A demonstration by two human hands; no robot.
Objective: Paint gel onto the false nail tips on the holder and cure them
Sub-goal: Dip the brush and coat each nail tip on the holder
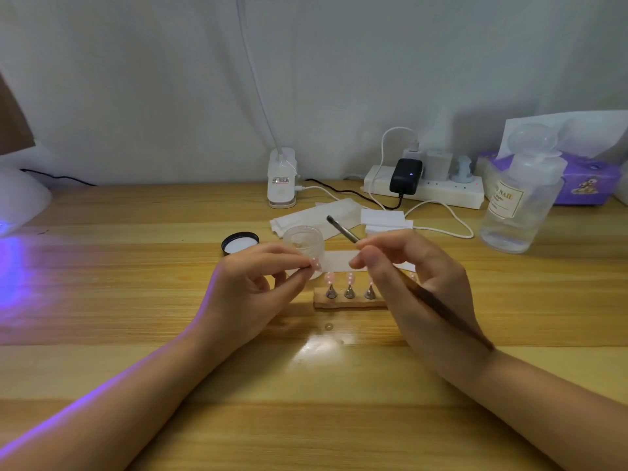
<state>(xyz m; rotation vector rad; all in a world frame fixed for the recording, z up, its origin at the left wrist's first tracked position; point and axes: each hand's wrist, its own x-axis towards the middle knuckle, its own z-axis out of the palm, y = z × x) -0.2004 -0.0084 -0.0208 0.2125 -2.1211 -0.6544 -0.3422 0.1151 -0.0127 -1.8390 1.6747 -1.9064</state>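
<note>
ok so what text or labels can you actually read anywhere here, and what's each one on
"NAIL": on the label of the clear pump bottle; the letters before it and the small lines under it are too blurred to read.
White clip device: has a printed sticker, too small to read.
Purple tissue pack: cartoon print only, no legible words.
</note>
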